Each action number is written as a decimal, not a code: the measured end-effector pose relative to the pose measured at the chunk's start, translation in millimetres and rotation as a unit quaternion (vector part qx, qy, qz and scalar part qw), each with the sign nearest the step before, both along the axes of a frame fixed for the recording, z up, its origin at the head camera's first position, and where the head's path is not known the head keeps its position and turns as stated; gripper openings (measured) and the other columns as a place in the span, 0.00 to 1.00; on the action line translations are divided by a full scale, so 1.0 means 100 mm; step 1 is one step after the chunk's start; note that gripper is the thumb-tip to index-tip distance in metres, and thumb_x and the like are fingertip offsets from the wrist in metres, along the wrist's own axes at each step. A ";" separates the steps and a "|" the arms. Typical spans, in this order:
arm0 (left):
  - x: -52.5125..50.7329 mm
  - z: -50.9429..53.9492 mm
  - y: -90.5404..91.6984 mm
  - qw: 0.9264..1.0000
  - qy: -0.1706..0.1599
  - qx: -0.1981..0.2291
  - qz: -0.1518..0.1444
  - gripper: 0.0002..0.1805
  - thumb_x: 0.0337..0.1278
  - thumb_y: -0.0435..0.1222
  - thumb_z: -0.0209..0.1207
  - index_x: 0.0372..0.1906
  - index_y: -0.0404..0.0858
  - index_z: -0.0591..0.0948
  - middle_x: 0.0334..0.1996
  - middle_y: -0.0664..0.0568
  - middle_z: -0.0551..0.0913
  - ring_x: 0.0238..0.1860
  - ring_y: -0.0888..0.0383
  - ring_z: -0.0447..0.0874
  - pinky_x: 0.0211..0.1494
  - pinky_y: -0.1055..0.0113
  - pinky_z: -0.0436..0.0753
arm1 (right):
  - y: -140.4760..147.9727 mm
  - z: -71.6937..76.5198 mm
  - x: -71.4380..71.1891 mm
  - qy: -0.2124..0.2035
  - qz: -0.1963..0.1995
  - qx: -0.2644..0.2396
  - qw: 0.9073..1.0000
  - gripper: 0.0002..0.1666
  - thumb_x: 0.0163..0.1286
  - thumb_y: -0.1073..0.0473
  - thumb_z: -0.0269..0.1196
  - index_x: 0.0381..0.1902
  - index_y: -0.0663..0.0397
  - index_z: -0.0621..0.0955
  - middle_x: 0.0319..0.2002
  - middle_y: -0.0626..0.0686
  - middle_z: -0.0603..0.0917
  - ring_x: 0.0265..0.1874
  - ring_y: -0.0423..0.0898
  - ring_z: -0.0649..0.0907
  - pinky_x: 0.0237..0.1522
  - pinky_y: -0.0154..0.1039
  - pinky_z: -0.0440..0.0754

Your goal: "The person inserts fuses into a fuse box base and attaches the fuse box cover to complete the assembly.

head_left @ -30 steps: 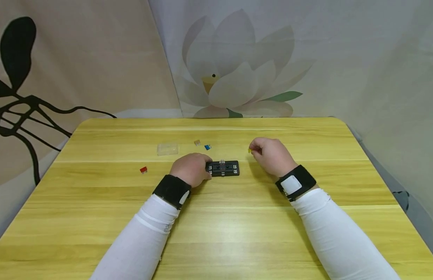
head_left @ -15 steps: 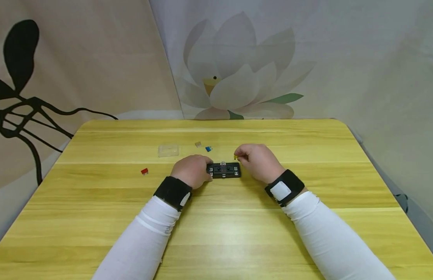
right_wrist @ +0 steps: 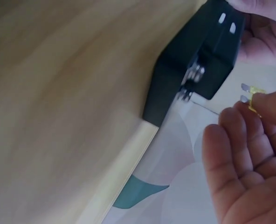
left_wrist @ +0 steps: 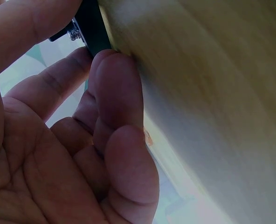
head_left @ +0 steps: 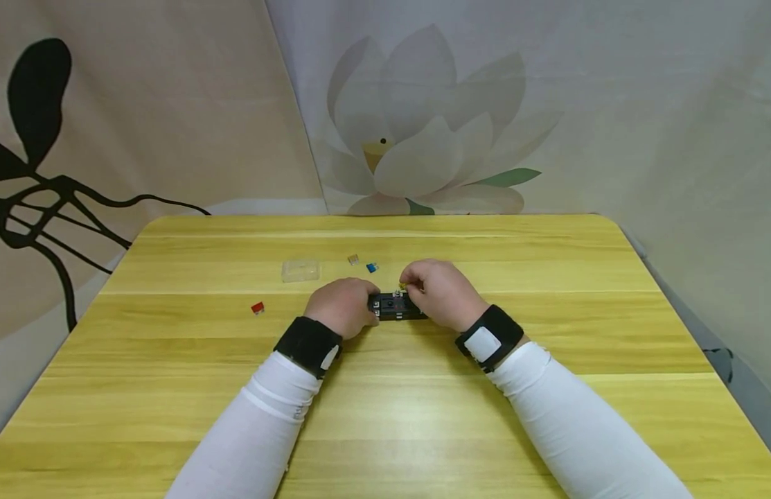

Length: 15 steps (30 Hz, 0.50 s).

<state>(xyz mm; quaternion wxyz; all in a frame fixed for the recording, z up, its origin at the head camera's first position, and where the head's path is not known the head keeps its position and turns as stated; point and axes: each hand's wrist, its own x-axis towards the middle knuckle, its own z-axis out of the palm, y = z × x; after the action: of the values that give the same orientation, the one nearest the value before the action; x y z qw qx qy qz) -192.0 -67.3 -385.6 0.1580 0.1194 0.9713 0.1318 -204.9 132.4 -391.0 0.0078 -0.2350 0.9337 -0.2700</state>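
Observation:
A black fuse block (head_left: 391, 308) with metal terminals lies on the table in the head view. My left hand (head_left: 339, 307) grips its left end, thumb at the near side. My right hand (head_left: 446, 295) is over the block's right end and hides part of it. Between its thumb and index finger it pinches a yellow blade fuse (right_wrist: 256, 92), whose two metal prongs point at the block in the right wrist view, apart from it. The left wrist view shows my left fingers (left_wrist: 119, 88) against the block's dark edge (left_wrist: 92, 28).
A clear plastic case (head_left: 300, 271) lies behind my left hand. Near it are a tan blade fuse (head_left: 353, 259) and a blue one (head_left: 372, 267). A red blade fuse (head_left: 257, 308) lies farther left. A printed curtain (head_left: 422, 118) hangs behind the table (head_left: 385, 416).
My right hand has moved left and slightly nearer with the yellow blade fuse, from right of the block to above it. My left hand has kept its grip on the block.

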 end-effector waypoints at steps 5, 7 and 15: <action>0.00 0.00 0.00 1.000 0.001 0.001 -0.001 0.27 0.59 0.44 0.75 0.64 0.46 0.85 0.56 0.52 0.88 0.48 0.55 0.84 0.55 0.56 0.84 | -0.07 0.01 0.01 -0.014 0.002 0.006 1.000 0.07 0.74 0.64 0.65 0.45 0.55 0.88 0.43 0.52 0.90 0.39 0.46 0.84 0.47 0.43 0.86; 0.00 0.00 0.00 1.000 0.002 0.000 -0.001 0.27 0.59 0.44 0.75 0.64 0.46 0.85 0.56 0.52 0.88 0.49 0.54 0.85 0.56 0.55 0.84 | -0.09 0.01 0.02 -0.018 0.005 0.011 1.000 0.07 0.75 0.64 0.65 0.45 0.55 0.88 0.42 0.52 0.90 0.38 0.45 0.84 0.46 0.42 0.86; -0.01 -0.01 0.00 1.000 0.005 -0.005 -0.004 0.27 0.60 0.44 0.75 0.64 0.46 0.85 0.57 0.52 0.88 0.51 0.54 0.86 0.57 0.54 0.85 | -0.19 0.01 0.03 -0.020 0.006 0.020 1.000 0.06 0.75 0.64 0.65 0.44 0.55 0.89 0.40 0.51 0.91 0.37 0.45 0.84 0.46 0.41 0.85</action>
<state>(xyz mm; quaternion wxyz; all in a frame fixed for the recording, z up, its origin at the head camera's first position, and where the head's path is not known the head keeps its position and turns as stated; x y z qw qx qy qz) -193.0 -67.5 -386.6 0.1545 0.1230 0.9722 0.1260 -202.1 113.6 -389.8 0.0330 -0.2344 0.9373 -0.2557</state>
